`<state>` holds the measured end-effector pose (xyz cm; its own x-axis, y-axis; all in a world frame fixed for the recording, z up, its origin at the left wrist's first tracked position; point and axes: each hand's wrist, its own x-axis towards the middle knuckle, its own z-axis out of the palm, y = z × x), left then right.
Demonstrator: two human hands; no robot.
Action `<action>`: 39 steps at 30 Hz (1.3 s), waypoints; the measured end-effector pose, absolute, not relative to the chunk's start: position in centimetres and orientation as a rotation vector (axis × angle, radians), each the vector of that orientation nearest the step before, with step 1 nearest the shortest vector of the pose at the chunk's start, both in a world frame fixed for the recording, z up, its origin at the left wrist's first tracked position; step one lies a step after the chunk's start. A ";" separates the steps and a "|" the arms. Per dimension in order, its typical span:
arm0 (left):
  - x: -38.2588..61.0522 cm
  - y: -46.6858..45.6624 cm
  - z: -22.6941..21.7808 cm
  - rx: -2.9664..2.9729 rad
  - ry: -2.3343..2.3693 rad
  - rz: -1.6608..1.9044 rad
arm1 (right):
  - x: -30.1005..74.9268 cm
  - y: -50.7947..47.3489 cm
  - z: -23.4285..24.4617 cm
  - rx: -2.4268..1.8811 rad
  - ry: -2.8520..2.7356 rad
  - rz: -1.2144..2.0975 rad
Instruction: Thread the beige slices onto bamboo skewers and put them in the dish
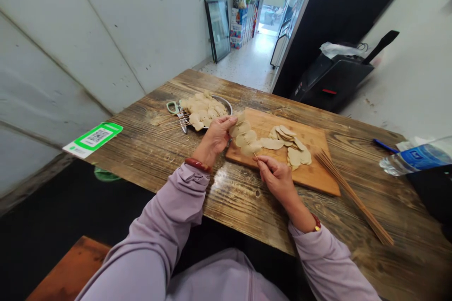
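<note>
My left hand (219,135) is closed on the pale, thin slices (246,138) threaded on a skewer, gripping their far end. The stick's lower end (256,156) is pinched between the thumb and fingers of my right hand (277,178). Both hands hold this skewer over the left part of a wooden cutting board (318,176). On the board lie loose slices (298,153) of the same pale food, some overlapping in a small pile. To the left, a round metal plate (226,103) bears several finished-looking skewers of slices (203,108), their sticks pointing left.
Green-handled scissors (181,116) lie beside the plate. A bundle of bare skewers (356,197) rests across the board's right edge. Farther right are a water bottle (416,159) and a blue pen (385,146). A QR-code card (94,139) lies at the table's left edge.
</note>
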<state>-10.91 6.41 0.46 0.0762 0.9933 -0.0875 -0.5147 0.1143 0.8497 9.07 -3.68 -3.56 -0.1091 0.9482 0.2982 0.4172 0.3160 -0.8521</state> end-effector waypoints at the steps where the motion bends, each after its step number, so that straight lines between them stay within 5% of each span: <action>1: -10.9 6.4 0.4 0.748 0.818 1.300 | 9.1 -3.7 -3.6 -1.245 -1.703 0.736; 14: -10.5 6.4 0.2 0.692 0.811 1.319 | 8.9 -3.8 -3.7 -1.259 -1.689 0.720; 24: -9.8 5.9 1.0 0.575 0.765 1.231 | 8.9 -3.2 -3.8 -1.185 -1.417 1.019; 39: -7.1 3.4 0.7 0.651 0.721 1.123 | 7.8 -2.8 -3.5 -1.197 -1.423 0.914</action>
